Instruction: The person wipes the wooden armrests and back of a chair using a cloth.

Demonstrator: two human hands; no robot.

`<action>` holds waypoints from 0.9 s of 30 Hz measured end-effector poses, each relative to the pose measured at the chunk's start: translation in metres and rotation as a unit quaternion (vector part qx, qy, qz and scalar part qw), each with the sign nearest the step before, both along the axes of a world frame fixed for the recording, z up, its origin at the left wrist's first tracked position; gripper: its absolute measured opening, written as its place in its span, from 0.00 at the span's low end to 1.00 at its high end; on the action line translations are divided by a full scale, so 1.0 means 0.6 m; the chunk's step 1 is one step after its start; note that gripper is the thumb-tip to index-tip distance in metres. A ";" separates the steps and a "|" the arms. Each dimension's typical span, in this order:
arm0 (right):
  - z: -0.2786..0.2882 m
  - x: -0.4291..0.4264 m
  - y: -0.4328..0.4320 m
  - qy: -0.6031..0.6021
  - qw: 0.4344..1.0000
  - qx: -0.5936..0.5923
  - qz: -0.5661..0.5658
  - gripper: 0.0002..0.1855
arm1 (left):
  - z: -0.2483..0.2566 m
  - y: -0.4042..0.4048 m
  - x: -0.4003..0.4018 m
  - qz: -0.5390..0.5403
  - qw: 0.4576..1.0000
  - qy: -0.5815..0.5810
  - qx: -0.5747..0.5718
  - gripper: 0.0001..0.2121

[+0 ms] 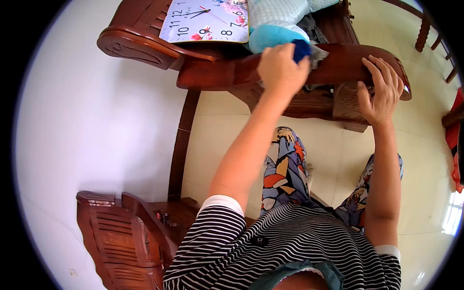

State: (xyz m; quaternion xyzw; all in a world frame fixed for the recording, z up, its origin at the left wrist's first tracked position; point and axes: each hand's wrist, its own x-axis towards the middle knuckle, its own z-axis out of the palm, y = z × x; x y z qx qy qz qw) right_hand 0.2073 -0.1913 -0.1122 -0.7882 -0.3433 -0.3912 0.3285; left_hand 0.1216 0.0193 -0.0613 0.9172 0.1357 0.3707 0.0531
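Observation:
My left hand [281, 69] is closed on a cloth [301, 50], dark blue with a grey part showing at its right. It lies against the polished dark wood armrest [337, 61] of a carved wooden sofa. Blur softens the outline of this hand. Farther right, my right hand [382, 88] rests on the armrest near its rounded front end. Its fingers are spread and it holds nothing. Behind the armrest, a wall clock [206, 21] with a flower print leans on the seat side, partly cut off by the picture's edge.
White and turquoise cushions [277, 34] are piled beside the clock, with a dark grey fabric [313, 29] next to them. A second wooden seat [127, 235] stands at lower left by the white wall [90, 127]. Pale floor tiles [326, 141] lie below.

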 end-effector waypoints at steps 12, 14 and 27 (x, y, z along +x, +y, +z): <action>-0.025 0.025 -0.011 -0.019 0.989 0.118 0.090 0.24 | -0.118 -0.139 -0.126 -0.238 0.779 0.109 -0.570 0.16; -0.029 0.024 -0.013 -0.036 0.991 0.102 0.075 0.22 | -0.132 -0.114 -0.171 -0.166 0.671 0.006 -0.722 0.17; -0.052 0.017 -0.001 -0.109 0.993 0.015 0.037 0.16 | 0.016 0.315 -0.268 0.002 0.642 -0.482 -0.597 0.16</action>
